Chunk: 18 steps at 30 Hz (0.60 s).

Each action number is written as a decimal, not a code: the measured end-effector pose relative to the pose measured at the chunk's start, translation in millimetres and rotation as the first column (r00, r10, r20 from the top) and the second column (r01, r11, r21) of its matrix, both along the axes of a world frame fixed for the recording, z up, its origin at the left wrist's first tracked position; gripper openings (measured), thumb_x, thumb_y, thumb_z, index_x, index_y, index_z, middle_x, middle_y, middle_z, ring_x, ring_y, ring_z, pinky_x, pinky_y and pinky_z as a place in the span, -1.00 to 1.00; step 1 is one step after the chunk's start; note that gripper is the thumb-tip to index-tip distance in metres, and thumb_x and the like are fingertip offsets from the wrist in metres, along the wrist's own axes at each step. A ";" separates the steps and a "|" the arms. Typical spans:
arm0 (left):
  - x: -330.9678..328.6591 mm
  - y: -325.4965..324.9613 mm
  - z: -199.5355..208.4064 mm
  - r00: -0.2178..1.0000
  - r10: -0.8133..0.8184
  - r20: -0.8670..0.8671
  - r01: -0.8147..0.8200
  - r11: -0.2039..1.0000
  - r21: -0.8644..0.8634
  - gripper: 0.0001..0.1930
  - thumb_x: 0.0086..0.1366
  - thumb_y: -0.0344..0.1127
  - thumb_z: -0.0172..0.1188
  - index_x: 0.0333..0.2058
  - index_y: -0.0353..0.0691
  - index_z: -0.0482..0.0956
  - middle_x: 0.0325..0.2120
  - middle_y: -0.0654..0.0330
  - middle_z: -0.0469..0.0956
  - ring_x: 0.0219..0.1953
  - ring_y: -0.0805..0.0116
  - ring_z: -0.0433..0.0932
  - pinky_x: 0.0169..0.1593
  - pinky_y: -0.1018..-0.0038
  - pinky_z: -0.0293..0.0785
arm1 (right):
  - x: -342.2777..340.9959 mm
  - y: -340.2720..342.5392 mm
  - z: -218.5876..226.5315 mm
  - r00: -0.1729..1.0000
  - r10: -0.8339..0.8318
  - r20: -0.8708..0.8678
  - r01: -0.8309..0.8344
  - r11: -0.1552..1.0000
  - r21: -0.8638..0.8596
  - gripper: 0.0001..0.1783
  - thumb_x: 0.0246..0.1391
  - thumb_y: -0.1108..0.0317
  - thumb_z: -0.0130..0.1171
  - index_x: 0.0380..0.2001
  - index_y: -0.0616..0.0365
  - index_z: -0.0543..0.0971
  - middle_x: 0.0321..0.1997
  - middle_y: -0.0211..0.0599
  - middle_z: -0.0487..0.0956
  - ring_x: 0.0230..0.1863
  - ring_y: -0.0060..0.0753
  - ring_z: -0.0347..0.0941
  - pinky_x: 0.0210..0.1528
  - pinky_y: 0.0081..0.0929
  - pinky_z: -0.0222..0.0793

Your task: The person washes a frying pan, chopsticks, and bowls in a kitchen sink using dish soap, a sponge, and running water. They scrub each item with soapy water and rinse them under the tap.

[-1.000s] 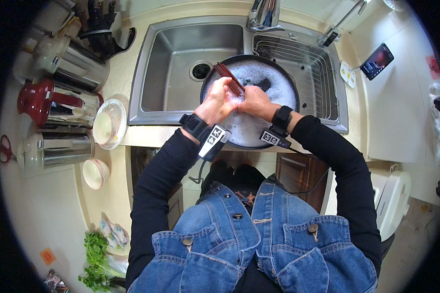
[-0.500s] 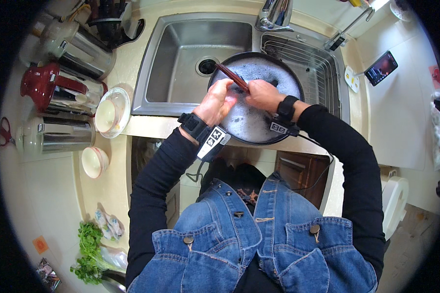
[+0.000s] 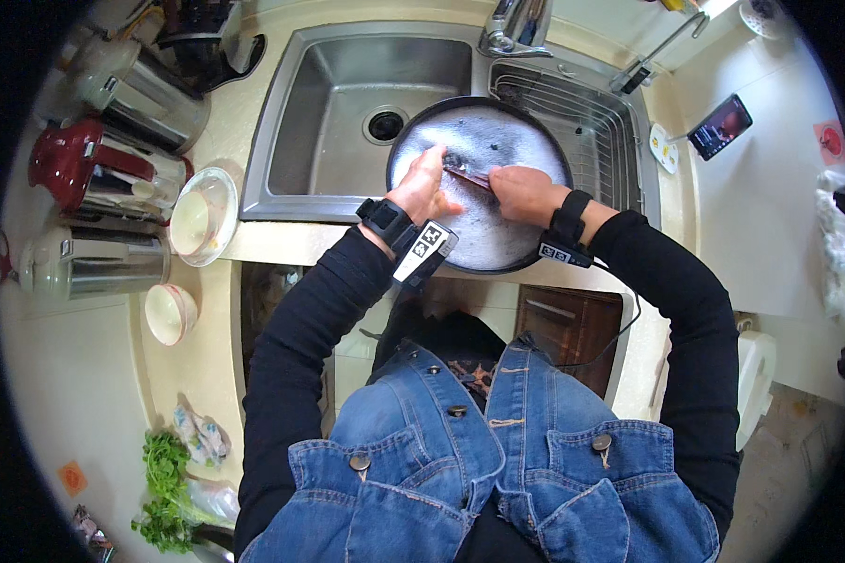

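A bundle of reddish-brown chopsticks (image 3: 469,176) lies between my hands, low over a wide dark-rimmed pan (image 3: 569,155) of white suds. My right hand (image 3: 528,194) is closed round one end of the bundle. At the other end, my left hand (image 3: 424,185) is curled with its thumb apart, and the chopsticks run into its fingers. Whether a cloth or sponge is inside that hand is hidden. The pan straddles the sink divider and front edge. Each wrist wears a black band with a patterned tag.
A steel sink basin (image 3: 333,122) lies left of the pan, a wire rack (image 3: 615,150) right, a faucet (image 3: 514,28) behind. Bowls (image 3: 170,313), a plate (image 3: 223,220), a red-lidded jug (image 3: 66,167) and leafy greens (image 3: 164,479) stand left. A phone (image 3: 720,128) is at right.
The chopsticks have tipped down from a raised slant to lie lower, nearly level over the suds. My right hand has shifted right, and its wrist has turned. The whole view has shifted slightly.
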<state>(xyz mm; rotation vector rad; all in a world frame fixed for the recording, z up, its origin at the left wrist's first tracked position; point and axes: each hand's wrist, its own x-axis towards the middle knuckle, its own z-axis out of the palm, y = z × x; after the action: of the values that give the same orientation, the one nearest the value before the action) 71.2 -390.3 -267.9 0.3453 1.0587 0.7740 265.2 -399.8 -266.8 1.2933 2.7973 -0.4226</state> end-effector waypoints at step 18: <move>37.1 25.1 -65.7 0.990 0.054 -0.129 -0.061 0.997 -0.048 -0.84 0.28 -0.28 -0.17 -0.30 -0.22 0.33 -0.39 0.11 0.33 -0.44 0.15 0.39 -0.41 0.10 0.43 | 6.2 16.3 -1.2 0.933 -0.334 -0.137 0.255 0.878 -0.406 -0.66 -0.35 0.30 0.28 -0.49 0.38 0.63 -0.40 0.22 0.60 -0.28 0.16 0.57 -0.17 -0.13 0.49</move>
<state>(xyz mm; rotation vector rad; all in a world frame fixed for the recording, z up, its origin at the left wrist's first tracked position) 108.4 -365.2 -333.6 0.3243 1.2118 0.7822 271.4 -383.5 -268.0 1.6547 2.4704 -1.1126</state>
